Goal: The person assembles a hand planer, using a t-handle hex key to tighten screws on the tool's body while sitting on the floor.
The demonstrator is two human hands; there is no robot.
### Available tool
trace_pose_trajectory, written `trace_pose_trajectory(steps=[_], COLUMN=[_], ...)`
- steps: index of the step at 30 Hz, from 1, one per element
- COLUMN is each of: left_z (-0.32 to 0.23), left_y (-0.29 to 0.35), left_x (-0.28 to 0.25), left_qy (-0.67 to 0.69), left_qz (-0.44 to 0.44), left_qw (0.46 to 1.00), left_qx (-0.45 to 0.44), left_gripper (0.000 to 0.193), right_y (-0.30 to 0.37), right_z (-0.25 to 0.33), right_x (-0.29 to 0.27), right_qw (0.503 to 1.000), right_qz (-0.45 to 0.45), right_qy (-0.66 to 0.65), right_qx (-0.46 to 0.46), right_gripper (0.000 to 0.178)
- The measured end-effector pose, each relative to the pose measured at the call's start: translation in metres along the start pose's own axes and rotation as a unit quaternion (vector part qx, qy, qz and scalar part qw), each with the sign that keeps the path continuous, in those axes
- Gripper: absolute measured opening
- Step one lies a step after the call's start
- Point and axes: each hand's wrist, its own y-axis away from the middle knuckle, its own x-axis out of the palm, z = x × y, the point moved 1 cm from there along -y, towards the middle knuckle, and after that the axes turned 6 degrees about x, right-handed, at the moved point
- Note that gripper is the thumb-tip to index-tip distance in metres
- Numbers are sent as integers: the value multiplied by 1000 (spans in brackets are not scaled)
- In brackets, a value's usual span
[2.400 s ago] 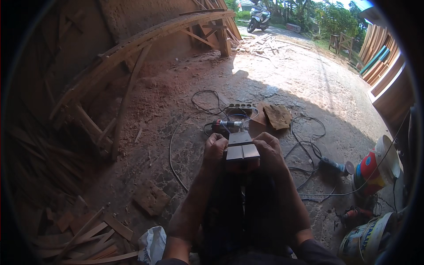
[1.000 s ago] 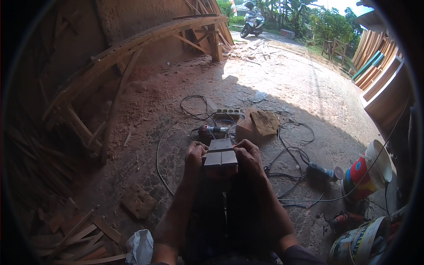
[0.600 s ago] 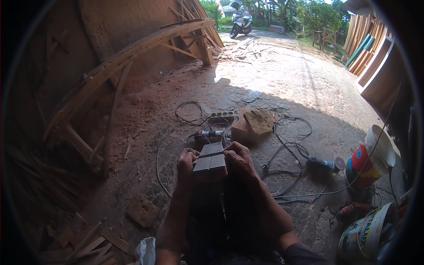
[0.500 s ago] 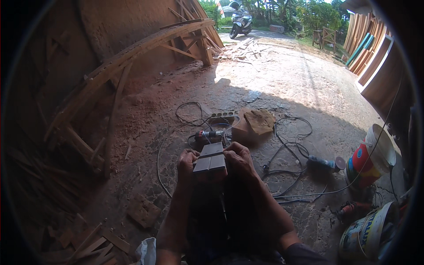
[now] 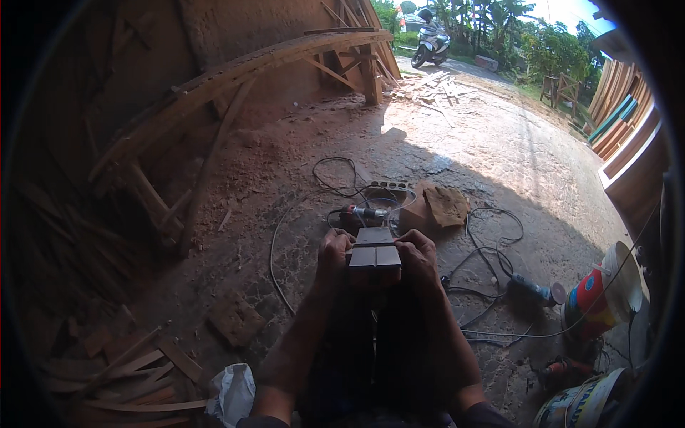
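Note:
An upturned electric planer [image 5: 376, 257] rests above my lap, its flat metal sole facing up. A dark gap runs across between the two sole plates, and a groove splits the nearer one lengthwise. Red shows on the body below. My left hand [image 5: 332, 257] grips its left side with bent fingers, and my right hand [image 5: 418, 258] grips the right side near the gap. Fingertips on both sides are partly hidden by the planer. Just beyond it on the ground lies a red and silver power tool [image 5: 364, 213].
Past that tool are a block with holes [image 5: 389, 187] and a brown, rough-topped block [image 5: 447, 206]. Cords snake around a blue angle grinder [image 5: 531, 289] at right. Colourful [image 5: 589, 303] and white [image 5: 581, 403] buckets stand further right. Wood offcuts [image 5: 143, 378] lie lower left, beneath a wooden bench [image 5: 235, 68].
My view has turned, so the surroundings sit differently in the picture. The planer has twisted slightly and its sole now lies squarer to me. Both hands keep their hold.

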Motion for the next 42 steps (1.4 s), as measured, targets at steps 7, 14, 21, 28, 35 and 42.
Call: trace_pose_trajectory(steps=[7, 14, 21, 28, 35, 42], left_z=[12, -3, -10, -3, -9, 8], left_y=[4, 3, -5, 3, 5, 1], left_x=[1, -4, 4, 1, 2, 4], left_qy=[23, 34, 287, 177, 94, 311], left_qz=[-14, -14, -76, -40, -51, -81], left_qw=[1000, 999, 909, 967, 989, 909], left_qx=[-8, -12, -293, -181, -101, -265], left_gripper=[17, 6, 5, 6, 5, 12], right_y=[2, -41, -18, 33, 14, 7], right_z=[9, 50, 98, 114, 34, 9], right_x=[4, 5, 28, 9, -2, 5], right_qw=[999, 926, 809, 960, 991, 991], right_qz=[-6, 161, 419, 205, -36, -58], right_qy=[54, 288, 412, 184, 122, 118], right_qx=[4, 182, 9, -52, -40, -37], right_gripper=[18, 63, 82, 95, 46, 36])
